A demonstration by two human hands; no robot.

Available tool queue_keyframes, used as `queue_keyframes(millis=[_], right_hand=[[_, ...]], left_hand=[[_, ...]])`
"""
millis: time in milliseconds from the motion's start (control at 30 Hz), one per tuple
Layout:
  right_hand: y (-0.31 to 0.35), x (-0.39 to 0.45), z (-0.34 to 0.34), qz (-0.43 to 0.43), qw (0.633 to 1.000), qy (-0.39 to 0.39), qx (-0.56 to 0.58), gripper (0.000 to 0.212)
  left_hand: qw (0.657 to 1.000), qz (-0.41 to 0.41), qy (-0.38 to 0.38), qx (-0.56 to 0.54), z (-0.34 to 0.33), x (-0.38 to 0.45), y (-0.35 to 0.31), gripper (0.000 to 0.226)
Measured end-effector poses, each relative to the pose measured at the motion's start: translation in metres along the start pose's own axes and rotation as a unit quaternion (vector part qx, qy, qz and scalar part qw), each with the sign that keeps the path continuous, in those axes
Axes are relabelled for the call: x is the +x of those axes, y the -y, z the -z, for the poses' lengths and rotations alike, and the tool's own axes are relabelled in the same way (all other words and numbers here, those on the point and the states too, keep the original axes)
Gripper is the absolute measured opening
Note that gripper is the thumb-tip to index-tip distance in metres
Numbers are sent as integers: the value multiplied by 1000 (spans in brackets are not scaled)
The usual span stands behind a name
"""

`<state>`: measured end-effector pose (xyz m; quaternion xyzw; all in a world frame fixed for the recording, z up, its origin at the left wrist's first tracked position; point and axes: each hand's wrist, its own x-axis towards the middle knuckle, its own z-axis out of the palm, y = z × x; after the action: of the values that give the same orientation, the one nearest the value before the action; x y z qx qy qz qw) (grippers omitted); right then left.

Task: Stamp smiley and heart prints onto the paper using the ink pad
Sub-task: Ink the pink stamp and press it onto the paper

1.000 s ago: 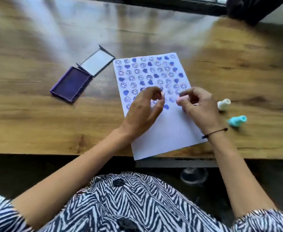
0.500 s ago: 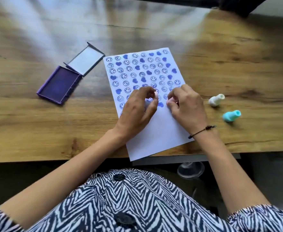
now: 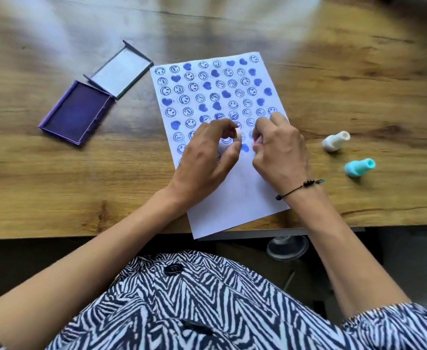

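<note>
Both hands pinching small pink stamps, left hand (image 3: 207, 150) and right hand (image 3: 279, 147), pressing straight down onto the paper (image 3: 237, 198) near the counter's (image 3: 81, 193) front edge, needing steady, unrocked pressure.

Wooden table (image 3: 55, 193). Stamped paper (image 3: 235, 198) lies centrally, overhanging the near edge. Left of paper: open ink pad (image 3: 77, 113). Right of paper: white stamp (image 3: 334, 141), turquoise stamp (image 3: 358, 168).

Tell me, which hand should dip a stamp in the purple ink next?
Probably the left hand: the open ink pad lies on its side of the paper, and it pinches a small pink piece, seemingly a stamp.
</note>
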<state>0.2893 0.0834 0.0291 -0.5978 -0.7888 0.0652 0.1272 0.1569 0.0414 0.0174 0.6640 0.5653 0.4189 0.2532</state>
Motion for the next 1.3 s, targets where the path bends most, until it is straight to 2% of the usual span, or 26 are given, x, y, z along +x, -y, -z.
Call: queue_keyframes(millis=[200,300,367,467,567,800,967,1067,1300], right_hand=[[-1,0,2,-8,999,6,31,14],[-4,1,8,-26,995,12,99,15],[-9,1,14,-67,983,-17,172,15],[-16,-3,27,-164,933,-66,312,16],[-17,-11,35,-210,885,-80,408,21],[-2,-32,29,-244,833,-59,492,20],[5,-40,35,-258,742,-70,615,12],[11,-41,41,-226,741,-67,628,12],[20,-45,38,-196,789,-82,577,14]], left_hand=[[1000,-9,9,8,0,0,-1,21],[1000,-9,11,5,1,0,-1,21],[1000,-5,7,-1,0,0,-1,21],[1000,-10,0,-5,0,-1,-1,22],[1000,-19,-5,-8,0,-2,0,20],[997,-67,-30,-16,3,-2,-1,17],[996,-81,1,-44,2,-1,-8,17],[993,-45,38,-107,3,2,-11,19],[962,63,102,-245,1,3,-13,15]])
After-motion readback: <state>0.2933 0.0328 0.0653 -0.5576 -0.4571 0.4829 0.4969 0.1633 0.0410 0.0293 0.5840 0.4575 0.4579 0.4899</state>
